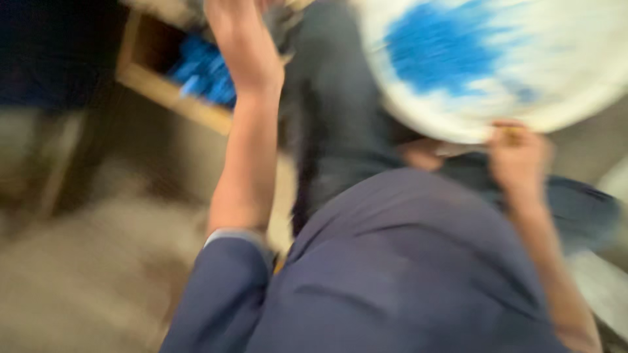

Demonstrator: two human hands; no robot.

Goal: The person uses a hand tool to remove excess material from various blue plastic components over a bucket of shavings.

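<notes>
— White and blue, that big round tub (497, 65), up at top right, tilted, all blur!

— Right hand (518, 155) sits at its lower rim, fingers clamped on the edge from below.

— And the left hand (243, 40)?

— Raised high beside a wooden box (171, 97) holding blue pieces (206, 70). Its grip is too smeared; I cannot tell if it is apart or together.

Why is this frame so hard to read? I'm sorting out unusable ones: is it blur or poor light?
Head view: mostly motion blur, smearing everything; the white bowl with blue contents, the right hand at its rim and the raised left hand lack sharp edges. Head view: lighting dim, upper left nearly black.
</notes>
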